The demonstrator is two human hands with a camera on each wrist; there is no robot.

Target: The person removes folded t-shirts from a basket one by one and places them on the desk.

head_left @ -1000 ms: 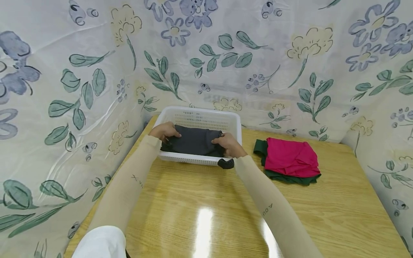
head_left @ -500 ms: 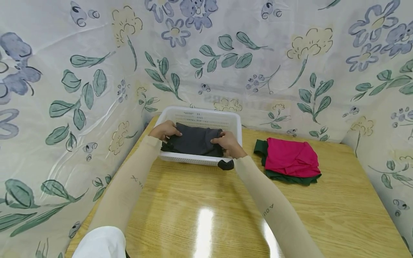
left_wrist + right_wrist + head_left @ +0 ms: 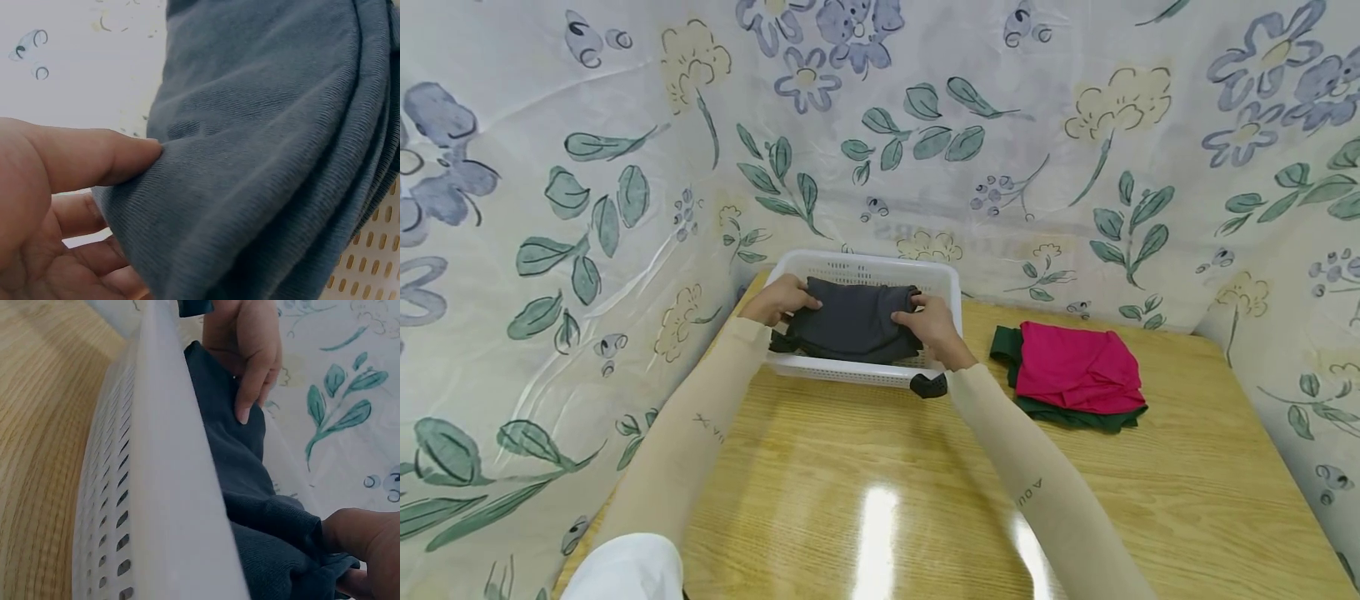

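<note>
A folded dark grey piece of clothing [image 3: 853, 321] is held by both hands over the white slotted plastic basket [image 3: 842, 369]. My left hand [image 3: 782, 300] pinches its left edge, thumb on top and fingers beneath, as the left wrist view shows. At the right end, my right hand [image 3: 932, 323] pinches a bunched edge between thumb and fingers. Ribbed fabric in several folded layers [image 3: 250, 144] fills much of the left wrist view. From the right wrist, the cloth [image 3: 237, 456] shows just inside the basket's rim, stretched between the hands.
The basket stands at the back left of a wooden table [image 3: 820, 450]. To its right lies a folded pink cloth [image 3: 1078, 367] on top of dark green cloth [image 3: 1097, 419]. Flower-patterned sheeting [image 3: 925, 183] hangs behind and along the left side.
Both hands have raised the dark grey clothing slightly toward the back of the basket. More of the basket's inside shows at the lower right. The pink and green cloths stay put.
</note>
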